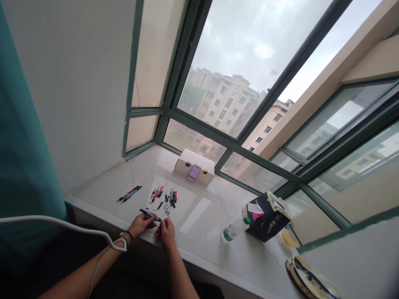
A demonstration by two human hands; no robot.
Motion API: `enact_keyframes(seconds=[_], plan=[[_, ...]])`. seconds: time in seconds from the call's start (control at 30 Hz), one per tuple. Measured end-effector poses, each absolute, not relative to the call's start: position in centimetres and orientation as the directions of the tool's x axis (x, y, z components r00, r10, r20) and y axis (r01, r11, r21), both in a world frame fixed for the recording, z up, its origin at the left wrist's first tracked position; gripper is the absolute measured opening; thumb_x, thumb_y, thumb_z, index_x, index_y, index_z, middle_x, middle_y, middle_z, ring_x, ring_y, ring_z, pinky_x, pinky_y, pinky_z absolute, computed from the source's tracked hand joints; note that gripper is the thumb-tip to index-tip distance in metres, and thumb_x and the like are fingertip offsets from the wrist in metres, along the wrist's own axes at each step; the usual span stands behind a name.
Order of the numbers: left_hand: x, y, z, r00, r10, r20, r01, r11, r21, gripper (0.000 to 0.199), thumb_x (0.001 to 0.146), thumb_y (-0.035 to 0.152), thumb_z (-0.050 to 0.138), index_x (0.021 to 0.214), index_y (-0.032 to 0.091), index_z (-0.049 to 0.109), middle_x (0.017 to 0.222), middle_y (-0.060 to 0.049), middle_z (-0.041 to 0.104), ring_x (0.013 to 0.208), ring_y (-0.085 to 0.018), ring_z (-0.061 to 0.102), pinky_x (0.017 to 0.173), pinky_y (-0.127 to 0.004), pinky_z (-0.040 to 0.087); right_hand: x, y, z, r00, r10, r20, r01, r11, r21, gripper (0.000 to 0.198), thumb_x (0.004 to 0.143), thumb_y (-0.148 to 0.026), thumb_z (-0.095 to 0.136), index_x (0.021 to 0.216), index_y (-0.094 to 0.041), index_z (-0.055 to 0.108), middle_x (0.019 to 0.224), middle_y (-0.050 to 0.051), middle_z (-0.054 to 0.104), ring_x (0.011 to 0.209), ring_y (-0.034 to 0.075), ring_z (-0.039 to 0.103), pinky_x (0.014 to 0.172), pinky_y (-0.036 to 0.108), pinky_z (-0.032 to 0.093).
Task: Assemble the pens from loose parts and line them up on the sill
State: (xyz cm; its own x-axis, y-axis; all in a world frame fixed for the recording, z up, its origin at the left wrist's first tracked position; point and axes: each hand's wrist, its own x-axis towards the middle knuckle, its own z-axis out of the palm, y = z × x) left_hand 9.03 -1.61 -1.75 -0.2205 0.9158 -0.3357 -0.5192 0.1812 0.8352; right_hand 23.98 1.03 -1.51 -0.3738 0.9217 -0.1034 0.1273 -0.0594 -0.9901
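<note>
Above the front edge of the white sill, my left hand has its fingers closed on a black and blue pen. My right hand pinches the pen's right end. Just beyond my hands lie pen parts in black, pink and blue, loosely grouped on a white sheet. To the left, a red and black pen and a blue and black pen rest side by side. The fingertips of both hands are partly hidden.
A white box with a purple item leaning on it stands by the window. To the right are a clear bottle with a green cap, a dark box and a round container. A white cable crosses at lower left.
</note>
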Motion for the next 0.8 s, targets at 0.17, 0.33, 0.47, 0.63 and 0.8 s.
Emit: enact_keyframes(seconds=[0.17, 0.33, 0.47, 0.63, 0.8], plan=[[9.2, -1.5, -1.3, -0.211, 0.911, -0.353, -0.497, 0.211, 0.842, 0.040, 0.058, 0.035, 0.086, 0.084, 0.014, 0.064, 0.073, -0.002, 0.072, 0.062, -0.016, 0.071, 0.064, -0.024, 0.059, 24.1, 1.2, -1.2, -0.353, 0.930, -0.101, 0.151, -0.050, -0.987, 0.027, 0.086, -0.046, 0.044, 0.073, -0.023, 0.042, 0.051, -0.006, 0.053, 0.038, 0.011, 0.043, 0.040, 0.021, 0.033], [9.2, -1.7, -1.0, -0.223, 0.916, -0.335, -0.491, 0.192, 0.850, 0.038, 0.062, 0.034, 0.085, 0.085, 0.014, 0.063, 0.075, -0.004, 0.073, 0.062, -0.016, 0.071, 0.064, -0.025, 0.059, 24.1, 1.0, -0.7, -0.364, 0.921, -0.136, 0.138, -0.091, -0.986, 0.028, 0.085, -0.047, 0.044, 0.072, -0.022, 0.043, 0.052, -0.006, 0.054, 0.038, 0.010, 0.044, 0.039, 0.021, 0.032], [9.4, -1.7, -0.7, -0.236, 0.908, -0.345, -0.487, 0.196, 0.851, 0.040, 0.067, 0.040, 0.080, 0.089, 0.014, 0.060, 0.084, -0.009, 0.075, 0.064, -0.017, 0.072, 0.064, -0.026, 0.059, 23.9, 1.0, -0.7, -0.330, 0.934, -0.137, 0.128, -0.100, -0.987, 0.034, 0.085, -0.053, 0.044, 0.075, -0.021, 0.046, 0.055, -0.004, 0.057, 0.039, 0.010, 0.047, 0.038, 0.021, 0.034], [7.4, -1.5, 0.2, -0.281, 0.895, -0.345, -0.414, 0.212, 0.886, 0.048, 0.075, 0.058, 0.065, 0.092, 0.015, 0.052, 0.088, -0.014, 0.074, 0.070, -0.022, 0.073, 0.061, -0.030, 0.056, 23.7, 1.1, -1.2, -0.255, 0.956, -0.143, 0.160, -0.105, -0.982, 0.040, 0.085, -0.059, 0.044, 0.077, -0.020, 0.049, 0.055, -0.002, 0.058, 0.038, 0.010, 0.047, 0.038, 0.020, 0.036], [1.7, -2.0, 1.0, -0.462, 0.885, -0.061, 0.126, 0.133, 0.983, 0.042, 0.084, 0.060, 0.048, 0.088, 0.019, 0.057, 0.062, 0.002, 0.063, 0.056, -0.014, 0.062, 0.056, -0.024, 0.047, 23.8, 0.8, -1.7, -0.247, 0.964, -0.099, 0.259, -0.033, -0.965, 0.030, 0.085, -0.049, 0.049, 0.074, -0.020, 0.050, 0.057, -0.002, 0.060, 0.041, 0.011, 0.051, 0.042, 0.021, 0.040]])
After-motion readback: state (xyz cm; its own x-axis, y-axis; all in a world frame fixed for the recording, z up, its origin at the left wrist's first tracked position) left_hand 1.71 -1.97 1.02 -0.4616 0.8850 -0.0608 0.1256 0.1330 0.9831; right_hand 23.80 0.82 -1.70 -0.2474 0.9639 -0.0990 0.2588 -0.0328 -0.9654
